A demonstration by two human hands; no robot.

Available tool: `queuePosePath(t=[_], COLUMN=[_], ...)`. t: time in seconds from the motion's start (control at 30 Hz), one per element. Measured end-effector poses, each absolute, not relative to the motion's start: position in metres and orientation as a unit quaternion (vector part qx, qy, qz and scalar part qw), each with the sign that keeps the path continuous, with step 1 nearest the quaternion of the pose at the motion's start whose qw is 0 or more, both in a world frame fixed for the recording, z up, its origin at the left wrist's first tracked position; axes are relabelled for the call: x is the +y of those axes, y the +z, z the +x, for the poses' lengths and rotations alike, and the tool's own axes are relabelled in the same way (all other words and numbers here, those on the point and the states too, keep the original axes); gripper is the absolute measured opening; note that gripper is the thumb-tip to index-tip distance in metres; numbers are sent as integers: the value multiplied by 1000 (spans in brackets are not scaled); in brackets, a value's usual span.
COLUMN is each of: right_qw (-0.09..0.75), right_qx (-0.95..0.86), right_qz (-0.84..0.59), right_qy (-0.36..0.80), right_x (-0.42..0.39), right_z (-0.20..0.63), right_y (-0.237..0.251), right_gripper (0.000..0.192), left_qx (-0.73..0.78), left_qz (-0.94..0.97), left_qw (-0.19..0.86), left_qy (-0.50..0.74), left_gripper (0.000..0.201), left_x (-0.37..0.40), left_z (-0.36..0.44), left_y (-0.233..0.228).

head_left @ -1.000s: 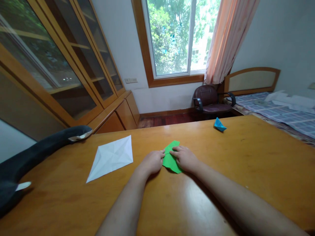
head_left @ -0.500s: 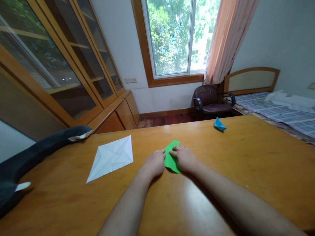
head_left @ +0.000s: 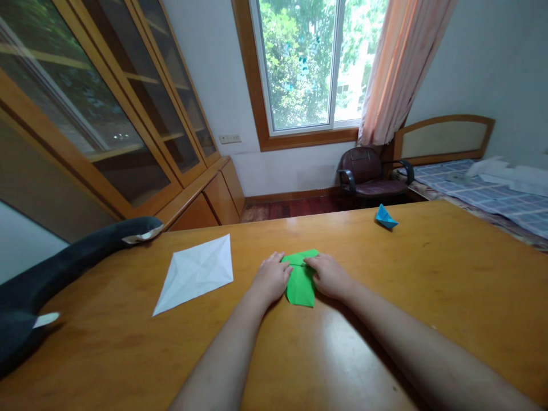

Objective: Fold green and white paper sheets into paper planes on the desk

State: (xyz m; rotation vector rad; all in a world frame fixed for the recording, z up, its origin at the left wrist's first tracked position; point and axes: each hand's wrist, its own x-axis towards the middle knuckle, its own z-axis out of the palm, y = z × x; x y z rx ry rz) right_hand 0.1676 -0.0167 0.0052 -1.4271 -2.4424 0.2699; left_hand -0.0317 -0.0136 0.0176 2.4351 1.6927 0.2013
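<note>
Two hands (head_left: 299,277) flat, pressing green folded paper (head_left: 300,285) between them, seemingly ungripped

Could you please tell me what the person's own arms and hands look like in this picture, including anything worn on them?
Both forearms are bare as far as the frame shows, with no sleeve in view. The left hand and the right hand wear no gloves, and no watch, bracelet or ring can be seen. The fingers are bare too.
</note>
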Motion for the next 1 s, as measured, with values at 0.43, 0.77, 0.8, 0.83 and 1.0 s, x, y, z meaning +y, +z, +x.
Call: queuePosePath(t=[0.43,0.77,0.8,0.83,1.0], right_qw=[154,215,205,191,127], right_qx=[-905,-907,-910,-912,-912], right_qz=[-359,-335,-334,-336,-358], right_qy=[165,137,137,139,153], right_x=[-24,-17,-17,-16,-15], right_z=[169,168,169,169,171], right_y=[12,3,1,0,-7], right_gripper=[39,40,43,47,52], left_qx=[640,564,557,551,538], left_qz=[765,824,828,831,836], left_qw=[42,44,57,70,107], left_qy=[59,37,35,34,20], left_gripper=[43,50,50,50,53], left_x=[-15,-15,-15,-14,-10], left_z=[-34,-31,-30,-30,-30], left_y=[11,4,4,4,3])
